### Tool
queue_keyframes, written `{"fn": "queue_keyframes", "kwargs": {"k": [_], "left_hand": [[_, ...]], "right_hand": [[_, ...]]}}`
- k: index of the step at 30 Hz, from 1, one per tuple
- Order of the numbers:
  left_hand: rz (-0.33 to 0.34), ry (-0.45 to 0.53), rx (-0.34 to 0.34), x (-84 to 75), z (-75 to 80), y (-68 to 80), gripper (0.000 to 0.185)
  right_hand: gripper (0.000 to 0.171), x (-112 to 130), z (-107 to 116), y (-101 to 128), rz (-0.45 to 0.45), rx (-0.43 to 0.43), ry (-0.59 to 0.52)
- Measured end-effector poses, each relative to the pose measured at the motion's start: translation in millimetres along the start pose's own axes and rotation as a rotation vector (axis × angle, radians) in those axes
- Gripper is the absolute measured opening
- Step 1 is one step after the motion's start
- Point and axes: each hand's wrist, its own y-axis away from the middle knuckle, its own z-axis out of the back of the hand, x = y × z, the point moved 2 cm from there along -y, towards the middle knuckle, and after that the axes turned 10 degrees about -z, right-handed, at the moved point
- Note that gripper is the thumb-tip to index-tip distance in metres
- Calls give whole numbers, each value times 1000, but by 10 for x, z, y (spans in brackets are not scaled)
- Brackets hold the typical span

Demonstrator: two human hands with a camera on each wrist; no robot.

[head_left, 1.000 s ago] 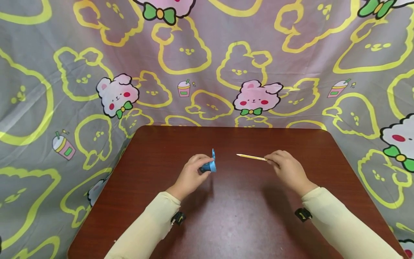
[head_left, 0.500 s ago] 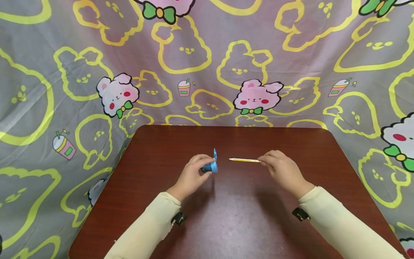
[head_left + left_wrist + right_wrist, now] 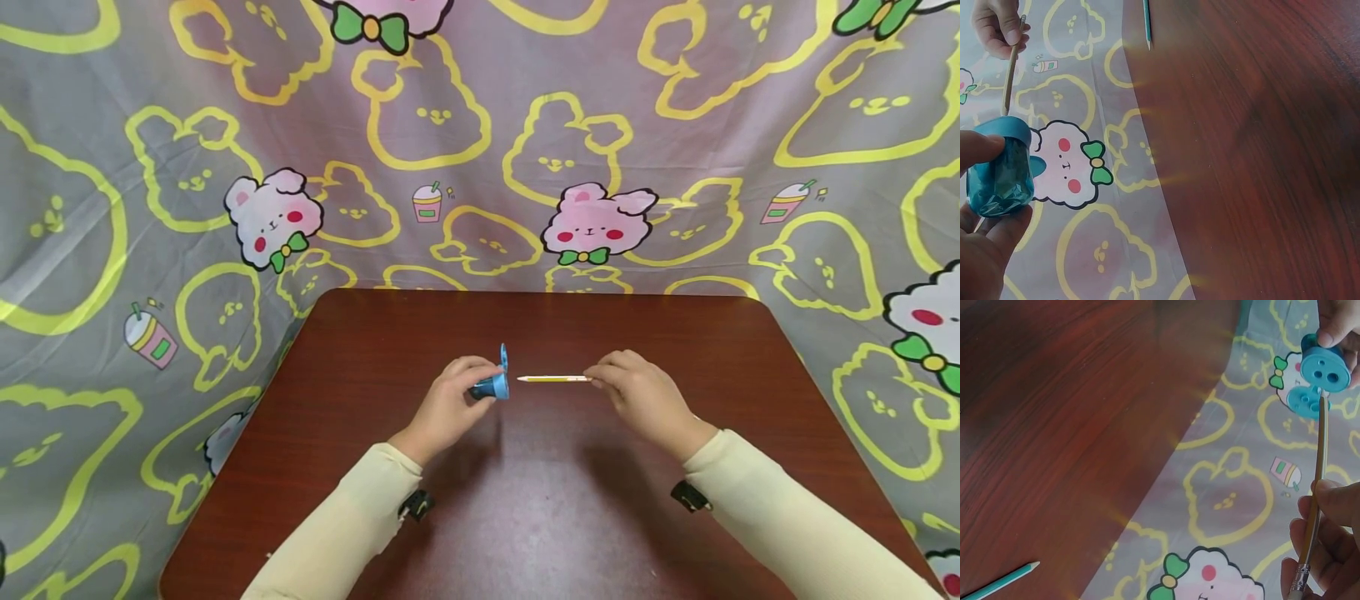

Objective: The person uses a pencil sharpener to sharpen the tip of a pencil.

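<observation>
My left hand [image 3: 444,406] grips a blue pencil sharpener [image 3: 492,386] above the table, its clear body [image 3: 999,178] between thumb and fingers. The sharpener's flip lid [image 3: 504,357] stands raised, and holes of different sizes show in its top [image 3: 1325,369] in the right wrist view. My right hand [image 3: 647,402] pinches a yellow-and-white pencil [image 3: 555,379] near its rear end, holding it about level. The pencil's tip points left at the sharpener, with a small gap between them in the head view. A metal band [image 3: 1302,575] rings the pencil's rear end.
A green pencil [image 3: 1004,580] lies on the brown table [image 3: 420,325]; in the left wrist view the green pencil [image 3: 1147,26] shows near the top. A patterned cloth [image 3: 480,125] hangs behind and beside the table.
My right hand has moved left with the pencil, and the pencil's tip has come down slightly and closer to the sharpener. My left hand has shifted only slightly right.
</observation>
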Motion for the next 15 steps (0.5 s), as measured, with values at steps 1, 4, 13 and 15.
{"fn": "queue_keyframes", "kwargs": {"k": [1,4,13,15], "left_hand": [[-4,0,-3,-1,-1,-1,40],[-18,-1,-7,-7,-3,-4,40],[-31,26,6,-39,-11,-9,40],[-28,23,17,-41,-19,-6,41]], "right_hand": [[19,9,-9,-3,6,-1,1],[18,35,-33,-12,23,-4,-2],[19,94,-58,-19,48,-11,1],[20,98,-68,-19,56,-11,-1]]}}
